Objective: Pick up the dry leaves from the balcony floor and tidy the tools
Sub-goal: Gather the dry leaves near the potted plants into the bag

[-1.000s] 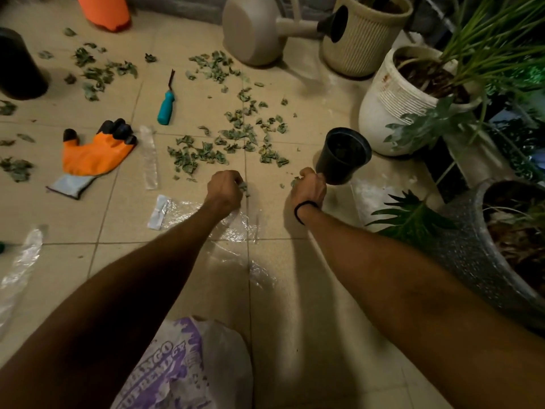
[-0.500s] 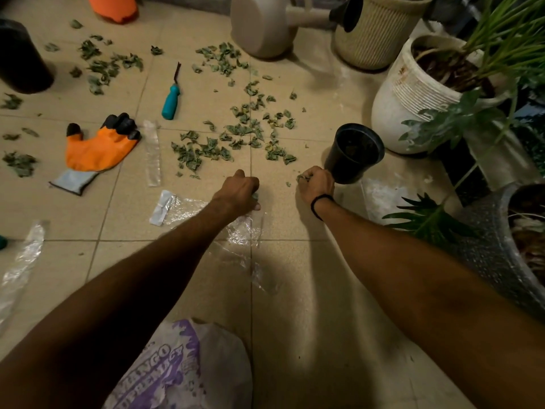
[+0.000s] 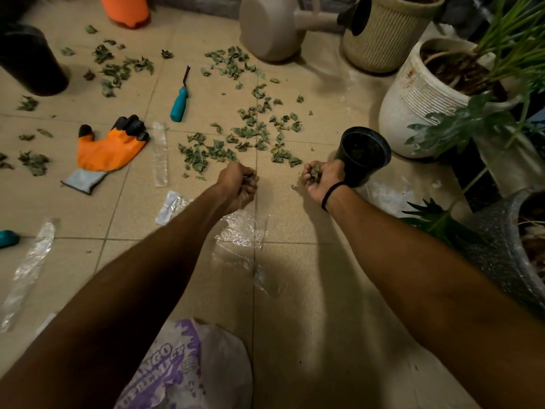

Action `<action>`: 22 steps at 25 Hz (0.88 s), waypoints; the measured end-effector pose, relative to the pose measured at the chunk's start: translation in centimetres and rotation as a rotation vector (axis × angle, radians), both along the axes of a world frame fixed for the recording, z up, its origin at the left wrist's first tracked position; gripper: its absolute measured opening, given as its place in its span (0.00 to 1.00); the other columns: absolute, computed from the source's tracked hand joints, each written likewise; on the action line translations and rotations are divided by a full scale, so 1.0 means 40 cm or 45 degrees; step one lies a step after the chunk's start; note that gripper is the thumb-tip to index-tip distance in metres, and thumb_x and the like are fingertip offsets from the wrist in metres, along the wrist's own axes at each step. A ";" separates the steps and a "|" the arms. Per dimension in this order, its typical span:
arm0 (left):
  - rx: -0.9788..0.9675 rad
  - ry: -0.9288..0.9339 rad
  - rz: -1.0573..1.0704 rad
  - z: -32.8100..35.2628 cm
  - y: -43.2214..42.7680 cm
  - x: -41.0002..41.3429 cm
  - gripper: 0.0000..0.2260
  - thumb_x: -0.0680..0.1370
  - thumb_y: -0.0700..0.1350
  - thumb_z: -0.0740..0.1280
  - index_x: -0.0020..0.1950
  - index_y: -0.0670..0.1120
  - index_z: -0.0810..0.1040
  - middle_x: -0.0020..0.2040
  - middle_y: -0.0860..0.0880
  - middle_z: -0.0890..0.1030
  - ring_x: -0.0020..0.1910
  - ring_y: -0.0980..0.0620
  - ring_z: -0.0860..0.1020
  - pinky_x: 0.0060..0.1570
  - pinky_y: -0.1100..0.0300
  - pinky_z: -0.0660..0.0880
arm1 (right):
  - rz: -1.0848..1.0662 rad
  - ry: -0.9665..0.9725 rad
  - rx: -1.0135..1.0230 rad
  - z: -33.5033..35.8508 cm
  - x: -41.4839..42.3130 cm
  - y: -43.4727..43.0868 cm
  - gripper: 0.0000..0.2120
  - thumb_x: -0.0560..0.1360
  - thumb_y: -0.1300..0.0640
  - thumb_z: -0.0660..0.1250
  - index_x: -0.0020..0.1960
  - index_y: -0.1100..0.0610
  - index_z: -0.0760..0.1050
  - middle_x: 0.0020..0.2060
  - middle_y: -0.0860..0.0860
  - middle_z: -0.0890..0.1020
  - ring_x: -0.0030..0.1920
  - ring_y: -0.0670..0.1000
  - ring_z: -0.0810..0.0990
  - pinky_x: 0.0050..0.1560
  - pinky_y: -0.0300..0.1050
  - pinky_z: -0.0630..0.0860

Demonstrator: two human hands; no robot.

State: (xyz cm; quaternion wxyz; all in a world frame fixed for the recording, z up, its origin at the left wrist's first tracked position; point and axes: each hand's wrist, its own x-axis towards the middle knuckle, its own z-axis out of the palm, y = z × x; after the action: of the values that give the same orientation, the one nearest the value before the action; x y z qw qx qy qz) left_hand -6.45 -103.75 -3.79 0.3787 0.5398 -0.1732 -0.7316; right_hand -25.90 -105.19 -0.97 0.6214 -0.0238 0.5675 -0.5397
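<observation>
Clutching dry leaves (image 3: 314, 172) in both hands (image 3: 236, 184)

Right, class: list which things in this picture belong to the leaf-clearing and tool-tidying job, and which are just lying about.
Job: dry leaves, some gripped in the left hand and right hand; teal-handled tool; orange glove; small black pot, perhaps for leaves.
Lying about: watering can; white planter; plastic wrappers; printed bag.

The left edge is cutting off a teal tool (image 3: 8, 238); the bottom edge is cropping the printed bag (image 3: 188, 367).
</observation>
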 end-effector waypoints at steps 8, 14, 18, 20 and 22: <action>-0.014 0.029 0.034 -0.006 -0.012 -0.006 0.16 0.82 0.51 0.56 0.35 0.49 0.68 0.31 0.50 0.68 0.27 0.53 0.64 0.29 0.61 0.58 | 0.197 0.486 0.210 -0.041 -0.007 -0.030 0.19 0.83 0.48 0.51 0.34 0.52 0.62 0.29 0.48 0.65 0.27 0.49 0.67 0.24 0.39 0.62; -0.837 -1.379 -0.424 -0.062 -0.085 -0.053 0.17 0.83 0.50 0.57 0.61 0.38 0.75 0.58 0.39 0.80 0.57 0.41 0.78 0.56 0.50 0.76 | 0.522 1.707 0.158 -0.110 -0.016 0.015 0.17 0.83 0.52 0.55 0.60 0.63 0.74 0.55 0.61 0.80 0.57 0.61 0.78 0.49 0.47 0.71; -0.888 -1.747 -0.539 -0.056 -0.135 -0.109 0.25 0.81 0.57 0.65 0.67 0.38 0.70 0.61 0.38 0.75 0.60 0.41 0.73 0.57 0.50 0.72 | 0.804 2.019 0.036 -0.173 -0.028 0.032 0.13 0.83 0.52 0.56 0.60 0.60 0.70 0.54 0.59 0.77 0.54 0.60 0.76 0.45 0.46 0.67; -0.851 -1.772 -0.571 -0.066 -0.157 -0.139 0.29 0.79 0.59 0.67 0.69 0.39 0.68 0.63 0.38 0.73 0.61 0.41 0.72 0.58 0.51 0.72 | 0.769 2.065 0.025 -0.175 -0.031 0.020 0.12 0.83 0.55 0.55 0.61 0.61 0.71 0.56 0.59 0.76 0.56 0.60 0.75 0.46 0.45 0.65; -0.818 -1.789 -0.606 -0.077 -0.167 -0.160 0.30 0.79 0.59 0.67 0.72 0.40 0.66 0.65 0.38 0.73 0.63 0.40 0.72 0.60 0.49 0.73 | 0.690 1.935 -0.014 -0.162 -0.018 -0.001 0.09 0.82 0.59 0.55 0.59 0.58 0.71 0.54 0.57 0.75 0.55 0.59 0.75 0.46 0.44 0.64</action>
State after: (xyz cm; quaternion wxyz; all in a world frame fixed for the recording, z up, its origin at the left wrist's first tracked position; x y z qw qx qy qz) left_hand -12.83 -110.43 -6.87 0.1519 0.6870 -0.6828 -0.1968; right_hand -26.60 -105.22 -7.43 0.1746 -0.5240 0.8069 -0.2093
